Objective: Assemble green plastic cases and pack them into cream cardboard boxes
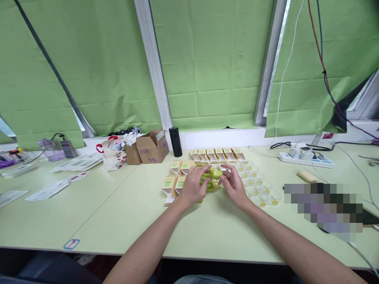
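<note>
Between my two hands, above the table, is a small glossy yellow-green plastic piece (216, 173); its exact kind is unclear. The thumb and fingers of my left hand (192, 184) close on its left side. My right hand (235, 186) pinches its right edge with bent fingers. Right below lie more green plastic pieces (210, 186), partly hidden by my left hand. To the left stand small open kraft-card boxes (168, 185) with green labels. Right of my right hand, several clear plastic shells (255, 183) with yellow discs lie in rows.
Behind my hands runs a row of kraft-card boxes (219, 155). Farther back are a black cylinder (175, 142), a brown carton (152, 146) and a cloth bag (113, 154). A power strip (308, 159) with cables and a beige, rounded object (308, 176) lie right. Papers (49, 190) lie left.
</note>
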Tool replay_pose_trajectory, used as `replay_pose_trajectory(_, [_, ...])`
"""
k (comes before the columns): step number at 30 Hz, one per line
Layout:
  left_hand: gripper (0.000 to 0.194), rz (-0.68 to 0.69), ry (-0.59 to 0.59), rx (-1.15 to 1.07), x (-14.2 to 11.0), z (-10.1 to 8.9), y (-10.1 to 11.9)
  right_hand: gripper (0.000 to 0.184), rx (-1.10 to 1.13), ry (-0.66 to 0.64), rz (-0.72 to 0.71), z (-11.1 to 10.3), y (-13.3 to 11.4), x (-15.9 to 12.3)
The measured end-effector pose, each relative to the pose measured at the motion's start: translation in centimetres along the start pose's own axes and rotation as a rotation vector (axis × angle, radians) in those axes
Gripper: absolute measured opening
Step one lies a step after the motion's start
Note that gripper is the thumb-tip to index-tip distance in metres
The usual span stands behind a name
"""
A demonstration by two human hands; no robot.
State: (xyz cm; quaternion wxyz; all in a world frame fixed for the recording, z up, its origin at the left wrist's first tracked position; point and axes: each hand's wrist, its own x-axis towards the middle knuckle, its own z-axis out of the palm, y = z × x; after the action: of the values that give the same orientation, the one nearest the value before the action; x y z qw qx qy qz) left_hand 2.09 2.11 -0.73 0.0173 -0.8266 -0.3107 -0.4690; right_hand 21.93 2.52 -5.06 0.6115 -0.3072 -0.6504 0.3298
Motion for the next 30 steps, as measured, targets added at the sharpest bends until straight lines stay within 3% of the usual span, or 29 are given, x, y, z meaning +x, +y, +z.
replay_pose_trajectory(5, [0.041,-0.163,-0.029,-0.088,-0.8,0.4,0.2,0.040,-0.047,-0.022,0.007,0.0,-0.1,0.0])
replay_pose_trajectory(9, [0.034,-0.346,0.032,-0.257,-0.8,0.9,0.2,0.043,-0.058,-0.083,-0.031,-0.2,-0.3,-0.1])
replay_pose_trajectory(14, [0.033,-0.457,0.083,-0.401,-1.1,1.7,-0.6,0.052,-0.144,-0.103,-0.081,-0.3,-0.4,0.0])
replay_pose_trajectory(23, [0.042,-0.488,0.065,-0.503,-1.4,2.1,-0.7,0.039,-0.215,-0.038,-0.088,-0.2,-0.3,0.1])
replay_pose_trajectory(30, [0.028,-0.411,0.080,-0.317,-1.3,1.9,-0.6,0.037,-0.159,-0.050,-0.113,-0.2,-0.1,0.0])
